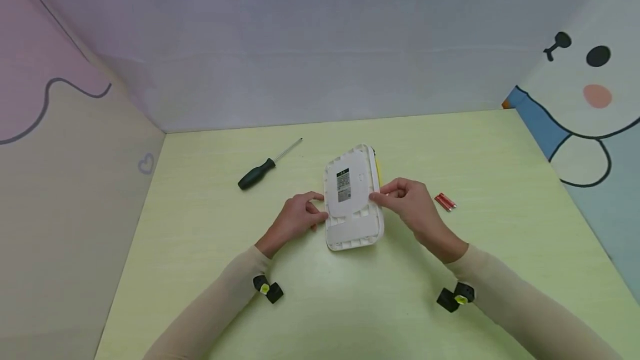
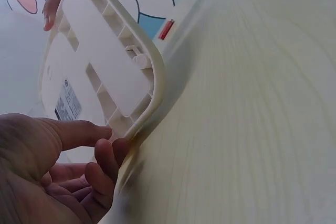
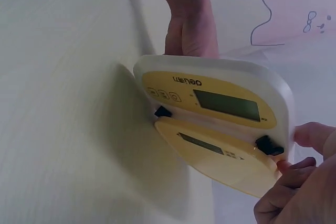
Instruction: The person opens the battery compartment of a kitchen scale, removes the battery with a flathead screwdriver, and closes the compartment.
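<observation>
A white and yellow kitchen scale (image 1: pixel 352 199) is tilted up over the table, its white ribbed underside and printed label facing me. My left hand (image 1: pixel 299 216) pinches its left edge between thumb and fingertips, also plain in the left wrist view. On the opposite side my right hand (image 1: pixel 407 204) grips the edge, thumb on the underside. The right wrist view shows the scale's front (image 3: pixel 226 103), with a grey display, several buttons, "deli" lettering, a yellow plate (image 3: pixel 210 153) and black pieces between plate and body.
A screwdriver (image 1: pixel 257 174) with a dark handle lies left of the scale, its tip pointing away. Right of my right hand are red batteries (image 1: pixel 445 201), side by side on the pale wooden table (image 1: pixel 200 226). Printed walls stand behind and at both sides.
</observation>
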Demonstrator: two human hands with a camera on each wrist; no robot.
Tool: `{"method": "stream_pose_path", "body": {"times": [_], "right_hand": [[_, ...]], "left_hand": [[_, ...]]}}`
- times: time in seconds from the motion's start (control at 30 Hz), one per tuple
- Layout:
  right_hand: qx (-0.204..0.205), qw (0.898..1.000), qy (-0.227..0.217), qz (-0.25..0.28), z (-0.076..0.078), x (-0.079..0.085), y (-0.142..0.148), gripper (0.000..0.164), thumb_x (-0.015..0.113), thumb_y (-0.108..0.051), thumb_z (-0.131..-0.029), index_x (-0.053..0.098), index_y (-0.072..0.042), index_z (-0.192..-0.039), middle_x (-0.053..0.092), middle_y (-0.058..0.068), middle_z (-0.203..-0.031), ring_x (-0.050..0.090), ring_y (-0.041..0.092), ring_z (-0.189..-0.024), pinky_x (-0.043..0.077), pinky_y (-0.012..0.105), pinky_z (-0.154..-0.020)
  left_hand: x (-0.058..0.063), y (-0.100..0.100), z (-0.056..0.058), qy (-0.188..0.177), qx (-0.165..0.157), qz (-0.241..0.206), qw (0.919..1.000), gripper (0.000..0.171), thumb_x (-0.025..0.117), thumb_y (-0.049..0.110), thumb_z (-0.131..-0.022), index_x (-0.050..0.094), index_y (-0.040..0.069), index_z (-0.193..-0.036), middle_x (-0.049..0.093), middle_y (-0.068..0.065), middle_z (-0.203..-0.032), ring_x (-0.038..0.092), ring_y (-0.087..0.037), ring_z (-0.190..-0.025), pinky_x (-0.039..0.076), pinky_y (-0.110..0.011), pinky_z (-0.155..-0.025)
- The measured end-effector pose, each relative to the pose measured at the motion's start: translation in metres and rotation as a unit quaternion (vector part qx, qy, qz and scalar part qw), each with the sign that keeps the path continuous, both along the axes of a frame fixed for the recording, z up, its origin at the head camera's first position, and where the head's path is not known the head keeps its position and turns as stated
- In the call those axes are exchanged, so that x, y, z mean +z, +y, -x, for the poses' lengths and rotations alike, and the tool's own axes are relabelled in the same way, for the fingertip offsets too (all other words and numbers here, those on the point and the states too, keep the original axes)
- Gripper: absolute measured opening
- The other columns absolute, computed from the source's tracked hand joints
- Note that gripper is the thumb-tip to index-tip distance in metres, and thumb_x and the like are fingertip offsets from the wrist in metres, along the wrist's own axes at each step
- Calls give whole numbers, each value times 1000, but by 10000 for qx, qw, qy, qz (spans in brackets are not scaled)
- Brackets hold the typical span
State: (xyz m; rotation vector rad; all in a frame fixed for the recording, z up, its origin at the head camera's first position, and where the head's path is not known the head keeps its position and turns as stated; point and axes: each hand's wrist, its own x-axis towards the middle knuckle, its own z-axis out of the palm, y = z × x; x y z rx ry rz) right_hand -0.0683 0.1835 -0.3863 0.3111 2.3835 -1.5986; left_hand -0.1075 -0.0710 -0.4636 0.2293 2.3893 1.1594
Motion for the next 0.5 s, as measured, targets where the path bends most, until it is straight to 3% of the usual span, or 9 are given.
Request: {"method": "stream_pose_path", "body": {"times": [0.3,0.5], "right_hand": [[316,9977,226,-559,-1,15,-14,29,73,-32,-87,69,-5,-97,64,6,-77,50,17,-71,38,26,-58],[553,9963,450,-487,-1,16,-16,20,66,-22,-92,72,-4,-98,70,11,-86,56,21,-76,45,29,-67]], "left_hand": [[-3,-4,0,-44,-65,-42,10000,48,72,28,-89,60,10,-131,70,2,-71,61,-11,-58,41,-24,-62],[-6,-6,0,-18,-15,-111,9999,45,72,24,-88,60,10,-129,70,2,-70,60,-11,-56,40,-24,-58]]}}
